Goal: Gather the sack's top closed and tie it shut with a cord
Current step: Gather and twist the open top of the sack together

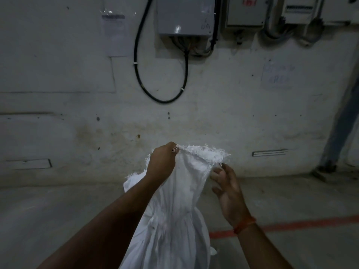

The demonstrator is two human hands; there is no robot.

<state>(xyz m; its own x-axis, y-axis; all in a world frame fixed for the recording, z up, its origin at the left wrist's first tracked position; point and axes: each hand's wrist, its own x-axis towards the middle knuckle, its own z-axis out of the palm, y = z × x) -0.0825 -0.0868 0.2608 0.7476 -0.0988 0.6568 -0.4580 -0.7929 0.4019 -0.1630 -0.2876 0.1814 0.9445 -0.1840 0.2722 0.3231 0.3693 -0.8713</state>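
Note:
A white woven sack (174,214) stands upright in front of me, its frayed top edge (204,152) pulled up and stretched between my hands. My left hand (163,162) is closed on the left end of that top edge, pinching the fabric. My right hand (225,187) is at the right end, fingers curled loosely with the fingertips touching the frayed rim; I cannot tell how firm the hold is. No cord shows clearly; a thin frayed strand hangs by the left fingers.
A stained white wall (77,113) rises close behind the sack, with a grey electrical box (186,16) and a looping black cable (161,100). The concrete floor (58,210) carries a red painted line (291,226) on the right. A blue-grey post (342,123) leans at far right.

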